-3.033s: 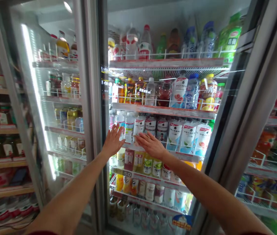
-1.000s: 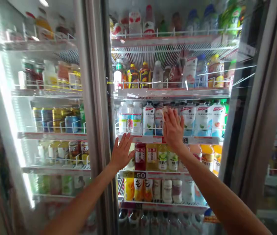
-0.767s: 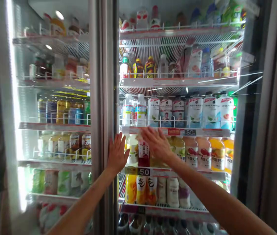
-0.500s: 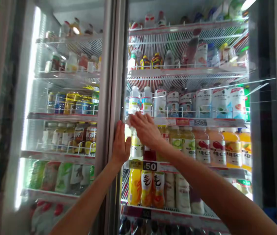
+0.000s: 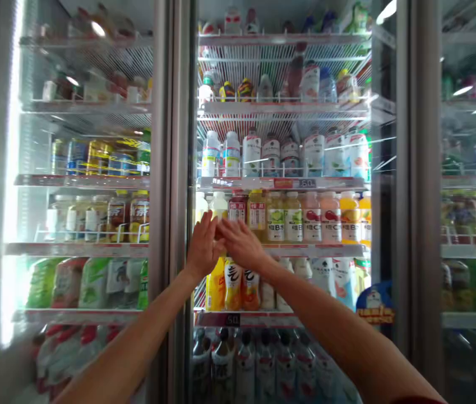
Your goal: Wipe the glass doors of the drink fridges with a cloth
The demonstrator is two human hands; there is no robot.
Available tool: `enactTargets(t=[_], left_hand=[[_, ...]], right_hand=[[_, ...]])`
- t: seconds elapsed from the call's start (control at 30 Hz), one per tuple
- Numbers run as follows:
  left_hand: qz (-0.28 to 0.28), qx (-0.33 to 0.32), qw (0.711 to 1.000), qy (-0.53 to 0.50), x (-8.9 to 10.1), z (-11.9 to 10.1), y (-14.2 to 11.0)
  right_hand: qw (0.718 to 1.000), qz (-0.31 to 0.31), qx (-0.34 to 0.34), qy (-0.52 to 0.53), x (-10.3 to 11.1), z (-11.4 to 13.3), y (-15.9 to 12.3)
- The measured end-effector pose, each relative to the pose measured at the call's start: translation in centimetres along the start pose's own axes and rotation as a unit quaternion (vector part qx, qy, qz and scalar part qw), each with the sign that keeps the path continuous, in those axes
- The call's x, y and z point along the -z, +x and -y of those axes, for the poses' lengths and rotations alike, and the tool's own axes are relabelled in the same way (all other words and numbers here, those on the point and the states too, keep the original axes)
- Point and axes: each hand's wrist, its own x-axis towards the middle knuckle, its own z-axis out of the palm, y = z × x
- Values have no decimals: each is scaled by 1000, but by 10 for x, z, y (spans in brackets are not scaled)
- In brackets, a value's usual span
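Observation:
Both my arms reach forward to a glass-fronted drinks cooler. My left hand (image 5: 204,245) is raised with its fingers stretched upward, beside the metal door frame (image 5: 182,185). Just to its right, my right hand (image 5: 241,242) extends flat, its fingertips pointing left and close to the left thumb. Whether the two hands touch, I cannot tell. Neither holds anything visible. Behind them stand a white-capped bottle (image 5: 220,203), a dark red bottle (image 5: 238,206) and a yellow bottle (image 5: 257,209). Orange-labelled bottles (image 5: 233,283) show below my right hand, which hides part of the shelf edge.
Several shelves of bottles fill the middle section, with dark-capped bottles (image 5: 244,359) at the bottom. The left section holds more drinks, such as green bottles (image 5: 97,283). A blue sticker (image 5: 375,303) is on the glass at right. Another door post (image 5: 425,196) stands farther right.
The view has shifted, so the cooler's right section now shows. My right hand has moved down relative to the shelves, from the price rail to the bottle row. Both hands remain outstretched.

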Motion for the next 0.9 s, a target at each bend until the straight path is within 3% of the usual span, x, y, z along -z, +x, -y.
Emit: enactTargets(t=[0.07,0.13,0.2,0.23,0.27,0.3,0.37,0.4,0.43,0.5,0.57,0.63,0.67,0.7,0.73,0.77,0.8,0.87,0.9], left_hand=[[35,-30,999,25,-4,-11,-4],[43,-32,997,47,-9,-21,-5],[41,-20,997,61,-14,-29,-3],[41,-14,997,64,-17,-33,-1],[41,-9,997,64,-21,-37,2],[39,-3,997,62,-24,-41,4],[25,13,998,56,-31,-48,7],[18,20,998,53,-33,-49,7],[10,23,998,50,-36,-50,6],[-1,13,999,38,-39,-48,2],[-5,6,1000,22,-43,-46,-3],[-16,19,1000,7,-46,-48,-7],[-23,32,999,1,-49,-52,-9],[-31,45,999,-4,-52,-56,-10],[-39,55,998,-7,-55,-61,-10],[-42,61,997,-10,-57,-66,-11],[-42,62,997,-11,-60,-71,-12],[-37,54,998,-12,-63,-77,-14],[-35,49,998,-13,-63,-78,-16]], right_hand=[[1000,8,-17,-13,10,-19,-38],[979,-51,-188,-61,32,-57,-70],[904,-135,-390,-110,57,-93,-87],[873,-161,-443,-123,64,-101,-89],[860,-175,-462,-129,67,-101,-88],[869,-172,-447,-129,65,-93,-83],[935,-118,-316,-113,49,-64,-72],[953,-95,-267,-107,40,-50,-70],[968,-77,-217,-102,34,-42,-71],[974,-70,-189,-102,37,-49,-87],[956,-100,-250,-118,57,-85,-116],[907,-159,-362,-143,74,-123,-145],[855,-205,-450,-158,78,-134,-155],[825,-227,-492,-162,76,-135,-161],[815,-236,-504,-160,69,-127,-163],[835,-225,-479,-150,59,-111,-161],[879,-195,-414,-133,49,-93,-159],[961,-99,-240,-97,32,-61,-155],[976,-66,-189,-90,30,-54,-157]])
